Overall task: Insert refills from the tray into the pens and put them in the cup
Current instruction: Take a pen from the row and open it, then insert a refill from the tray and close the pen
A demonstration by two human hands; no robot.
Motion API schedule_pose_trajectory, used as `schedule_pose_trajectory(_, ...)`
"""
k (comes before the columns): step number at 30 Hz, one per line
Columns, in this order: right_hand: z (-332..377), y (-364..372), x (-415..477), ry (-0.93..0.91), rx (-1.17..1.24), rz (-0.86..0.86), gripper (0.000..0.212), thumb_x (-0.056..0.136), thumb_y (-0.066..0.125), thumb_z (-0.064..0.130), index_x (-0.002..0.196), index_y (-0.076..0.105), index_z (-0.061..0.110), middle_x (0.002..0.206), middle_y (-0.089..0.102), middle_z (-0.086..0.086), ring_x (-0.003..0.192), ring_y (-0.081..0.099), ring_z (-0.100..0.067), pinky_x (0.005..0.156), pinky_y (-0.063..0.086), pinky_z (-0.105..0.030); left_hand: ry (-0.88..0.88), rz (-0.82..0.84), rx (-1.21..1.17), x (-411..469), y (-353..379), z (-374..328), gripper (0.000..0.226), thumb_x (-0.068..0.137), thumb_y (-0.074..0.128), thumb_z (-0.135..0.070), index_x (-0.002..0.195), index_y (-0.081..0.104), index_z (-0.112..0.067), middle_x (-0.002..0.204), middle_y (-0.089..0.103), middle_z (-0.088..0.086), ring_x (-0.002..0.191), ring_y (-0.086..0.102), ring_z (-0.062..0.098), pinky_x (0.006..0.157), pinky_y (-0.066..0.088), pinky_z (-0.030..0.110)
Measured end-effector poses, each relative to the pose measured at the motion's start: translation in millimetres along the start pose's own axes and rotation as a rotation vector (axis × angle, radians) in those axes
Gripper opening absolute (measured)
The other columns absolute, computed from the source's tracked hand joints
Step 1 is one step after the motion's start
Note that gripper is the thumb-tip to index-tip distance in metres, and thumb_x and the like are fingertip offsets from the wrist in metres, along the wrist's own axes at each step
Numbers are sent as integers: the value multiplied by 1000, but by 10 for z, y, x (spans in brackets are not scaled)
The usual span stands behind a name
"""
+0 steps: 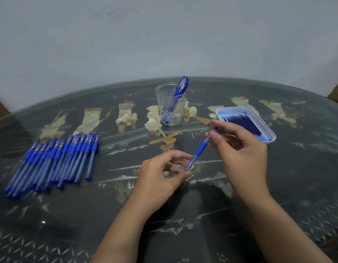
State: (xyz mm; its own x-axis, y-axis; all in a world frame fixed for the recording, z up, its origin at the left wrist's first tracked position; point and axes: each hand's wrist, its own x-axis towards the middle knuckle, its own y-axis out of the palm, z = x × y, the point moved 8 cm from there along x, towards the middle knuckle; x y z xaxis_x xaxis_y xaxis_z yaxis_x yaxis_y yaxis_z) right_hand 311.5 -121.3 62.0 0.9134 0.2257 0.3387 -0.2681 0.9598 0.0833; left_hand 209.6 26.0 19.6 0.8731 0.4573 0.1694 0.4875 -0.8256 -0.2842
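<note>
Pinching is noted at both ends of a single blue pen (199, 149), which is held slanted above the tabletop (297, 168) between the two hands. The fingers (184, 175) of the left hand (160, 175) are curled, with thumb and forefinger closed on the clear lower barrel. The fingers (221, 124) of the right hand (242, 149) are closed on the upper end, just past the blue grip sleeve. The tip there is blurred, and what exactly is nipped cannot be made out. Both forearms are seen entering from the near edge.

Beyond the hands, a clear cup (164, 105) is stood upright near the far middle of the tabletop. A few capped pens (180, 88) are leaned inside it, caps up, resting against the right side of its rim. To the right of the cup, just behind the right hand, a white tray (220, 112) is set. Dark blue refills (246, 123) are laid side by side in it. In this view the tray's near-left corner is overlapped by the right hand.

Well apart on the left, a row of pens (54, 158) is laid flat, barrels packed side by side and partly overlapping, caps pointed away from the person. The tabletop is glass over a dark surface patterned with pale and brown figures. A plain pale wall is seen behind it.
</note>
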Motion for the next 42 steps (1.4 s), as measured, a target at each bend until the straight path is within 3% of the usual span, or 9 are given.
schedule_pose_trajectory(6,4,-140,82,42,175,-109,25,83,70,-6,99,73,13,90,76,-2,87,73,-20,80,58,-27,36,15,48,-4,14,-34,39,74,82,-1,95,73,-32,89,71,-14,72,68,8,69,52,17)
schedule_pose_trajectory(12,-75,-1,19,90,89,-9,22,83,70,-5,96,74,13,90,75,-6,84,73,-17,73,59,-25,47,-5,57,-6,2,-35,38,74,83,-3,96,73,-32,88,71,-12,70,67,10,67,52,18)
schedule_pose_trajectory(16,-64,-102,65,104,72,-118,15,86,68,-1,94,75,10,84,76,-5,80,74,-16,76,59,-28,47,15,99,-7,6,-19,37,76,82,-5,99,73,-32,89,70,-15,71,67,7,67,50,14)
schedule_pose_trajectory(22,225,-265,497,19,43,-234,22,82,74,4,92,75,24,84,75,0,82,73,-14,78,57,-24,78,-29,123,-9,-83,-58,33,76,82,-10,97,72,-34,91,69,-17,73,67,8,66,51,13)
schedule_pose_trajectory(28,375,-220,955,6,-24,-143,27,79,74,0,98,72,20,88,72,2,75,67,0,75,52,-14,117,-233,84,-21,-300,-53,42,75,80,0,101,72,-32,91,71,-11,77,68,5,70,50,11)
schedule_pose_trajectory(33,-274,17,981,167,-410,72,25,79,77,8,83,74,32,80,73,8,84,71,-13,90,56,-34,126,-357,-49,-59,-405,-61,39,77,76,5,104,71,-22,92,72,-3,81,69,5,70,51,8)
schedule_pose_trajectory(37,-599,71,1004,245,-515,149,13,83,74,10,90,78,21,79,72,4,81,69,-19,79,55,-31,120,-376,-71,-58,-397,-19,39,76,77,6,104,71,-20,92,73,-2,80,69,3,68,50,8)
schedule_pose_trajectory(42,-771,147,1071,249,-671,221,13,84,72,9,95,78,15,90,73,-5,89,68,-19,89,55,-35,127,-376,-67,-49,-389,-9,38,75,77,7,104,72,-17,91,73,-1,79,69,4,66,50,7)
